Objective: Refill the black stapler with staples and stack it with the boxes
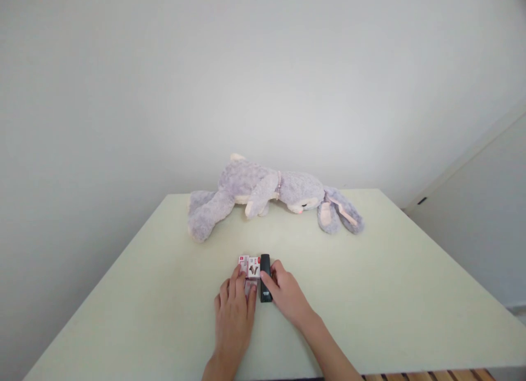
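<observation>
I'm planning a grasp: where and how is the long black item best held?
Probably across its middle, from the right: the black item is long and narrow, and a small white box crowds its left. The right hand grips it from there.

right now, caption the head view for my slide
Left hand on small printed boxes, right hand holding a dark oblong object beside them, with a plush rabbit lying behind on the pale table.
</observation>
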The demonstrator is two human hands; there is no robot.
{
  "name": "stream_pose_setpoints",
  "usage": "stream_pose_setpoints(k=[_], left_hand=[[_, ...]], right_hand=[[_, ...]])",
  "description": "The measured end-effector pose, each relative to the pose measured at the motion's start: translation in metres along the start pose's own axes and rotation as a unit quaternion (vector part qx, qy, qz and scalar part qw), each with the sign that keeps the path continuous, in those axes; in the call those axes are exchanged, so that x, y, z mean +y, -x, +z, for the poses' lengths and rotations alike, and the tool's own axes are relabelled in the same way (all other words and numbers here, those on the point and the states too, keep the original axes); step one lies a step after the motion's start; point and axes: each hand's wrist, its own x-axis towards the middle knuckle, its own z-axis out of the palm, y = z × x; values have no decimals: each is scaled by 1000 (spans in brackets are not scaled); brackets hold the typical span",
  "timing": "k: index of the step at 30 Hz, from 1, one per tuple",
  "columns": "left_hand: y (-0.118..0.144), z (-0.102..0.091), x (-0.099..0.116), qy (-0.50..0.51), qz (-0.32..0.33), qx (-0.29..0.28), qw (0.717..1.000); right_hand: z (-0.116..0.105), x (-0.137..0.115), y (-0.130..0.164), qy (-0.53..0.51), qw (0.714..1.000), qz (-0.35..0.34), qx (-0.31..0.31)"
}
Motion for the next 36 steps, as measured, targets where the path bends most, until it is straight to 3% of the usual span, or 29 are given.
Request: stream_pose_setpoints(k=[4, 8, 16, 20, 23, 26, 28, 30, 32, 33, 36], left_hand=[[11, -4, -5, 24, -8, 7, 1000], [20, -11, -28, 22, -34, 16, 999], [12, -30, -107, -31, -87, 41, 995], [0, -37, -129, -25, -92, 45, 994], [-7, -40, -138, -16, -86, 51, 995], [-8, -45, -144, -5, -89, 72, 993], [-4, -51, -142, -5, -105, 102, 989], [3, -56, -128, 0, -124, 143, 982], [11, -55, -100, 40, -110, 158, 980], [13, -52, -82, 77, -83, 140, 984], [16, -34, -28, 155, 39, -11, 987]], right_hand=[[12, -12, 22, -28, 999, -8, -29], [30, -29, 27, -29, 997, -33, -62], [98, -68, -4, 11, 990, -65, -128], [119, -83, -19, 12, 991, -62, -121], [122, -87, -22, 2, 992, -63, -109], [109, -77, -10, -12, 994, -63, -92], [89, -60, 6, -18, 996, -54, -66], [62, -36, 24, -14, 999, -39, -21], [32, -8, 40, -2, 999, -33, 34], [18, 7, 47, 29, 996, -52, 69], [-14, 44, 61, 166, 977, -82, 109]])
